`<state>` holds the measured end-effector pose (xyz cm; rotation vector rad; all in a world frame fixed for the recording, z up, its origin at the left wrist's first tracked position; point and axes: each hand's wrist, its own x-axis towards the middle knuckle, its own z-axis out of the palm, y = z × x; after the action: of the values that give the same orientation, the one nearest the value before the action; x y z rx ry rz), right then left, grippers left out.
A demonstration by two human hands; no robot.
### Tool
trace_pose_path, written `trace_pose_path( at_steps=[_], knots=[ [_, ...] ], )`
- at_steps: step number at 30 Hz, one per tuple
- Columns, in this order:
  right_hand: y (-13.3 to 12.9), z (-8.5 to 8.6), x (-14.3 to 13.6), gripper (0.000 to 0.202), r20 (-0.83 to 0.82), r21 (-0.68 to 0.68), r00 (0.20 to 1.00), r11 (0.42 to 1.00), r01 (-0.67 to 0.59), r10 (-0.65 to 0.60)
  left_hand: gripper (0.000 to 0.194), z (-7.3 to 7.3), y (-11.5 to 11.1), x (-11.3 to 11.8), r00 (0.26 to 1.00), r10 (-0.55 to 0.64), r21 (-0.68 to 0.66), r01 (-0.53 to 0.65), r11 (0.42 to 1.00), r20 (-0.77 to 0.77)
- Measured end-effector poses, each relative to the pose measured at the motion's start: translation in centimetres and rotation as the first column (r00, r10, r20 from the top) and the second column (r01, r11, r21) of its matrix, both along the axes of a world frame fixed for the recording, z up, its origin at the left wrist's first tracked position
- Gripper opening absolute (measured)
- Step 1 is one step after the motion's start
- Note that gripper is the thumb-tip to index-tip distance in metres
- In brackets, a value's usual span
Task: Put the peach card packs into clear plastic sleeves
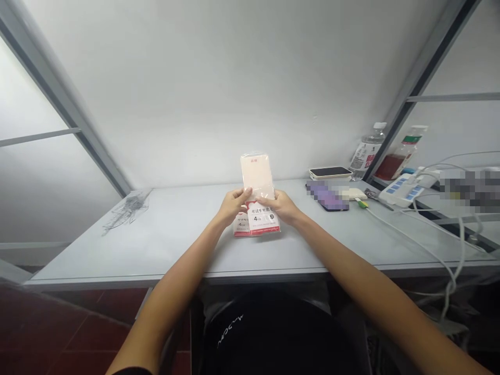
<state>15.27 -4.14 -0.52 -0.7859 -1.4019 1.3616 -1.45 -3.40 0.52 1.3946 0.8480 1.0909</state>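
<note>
Above the middle of the desk, both hands hold flat exam stationery packets in clear plastic, printed in pale pink, white and red with dark lettering and a large 4. The front packet point(258, 174) is almost upright and faces me. Behind it, to the lower left, part of a second packet point(241, 227) shows; how many lie in the stack is hidden. My left hand point(235, 206) is closed on the left edge, thumb on the front. From the right side, my right hand point(285, 207) grips the front packet, its thumb across the middle.
A black tangle of thin strands or marks point(130, 208) is at the desk's left. Toward the right are a phone point(330, 172), a purple phone-like item point(327, 196), a clear bottle point(367, 153), a bottle of dark liquid point(398, 156), a power strip point(406, 188) and white cables point(410, 242).
</note>
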Motion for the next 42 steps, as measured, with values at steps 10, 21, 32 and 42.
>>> trace_pose_path(
  at_steps=[10,21,32,42],
  knots=[
    [0.07,-0.15,0.02,0.038,0.028,0.029,1.000,1.000,-0.008,0.007,0.049,-0.10,-0.09,0.16,0.999,-0.005,0.053,0.008,0.999,-0.049],
    [-0.09,-0.18,-0.18,0.038,0.052,0.061,0.998,0.998,-0.024,0.021,0.040,-0.34,0.29,-0.15,1.000,-0.001,0.073,0.003,0.997,-0.031],
    [-0.52,0.02,-0.37,0.040,0.131,0.091,0.991,0.996,-0.024,0.012,0.042,-0.42,0.06,0.30,0.998,0.059,0.096,-0.057,0.994,-0.009],
    [-0.12,-0.16,-0.60,0.035,0.112,0.043,0.992,0.998,0.047,-0.052,0.042,-0.33,0.08,0.32,0.977,0.177,0.121,-0.163,0.979,-0.122]
  ],
)
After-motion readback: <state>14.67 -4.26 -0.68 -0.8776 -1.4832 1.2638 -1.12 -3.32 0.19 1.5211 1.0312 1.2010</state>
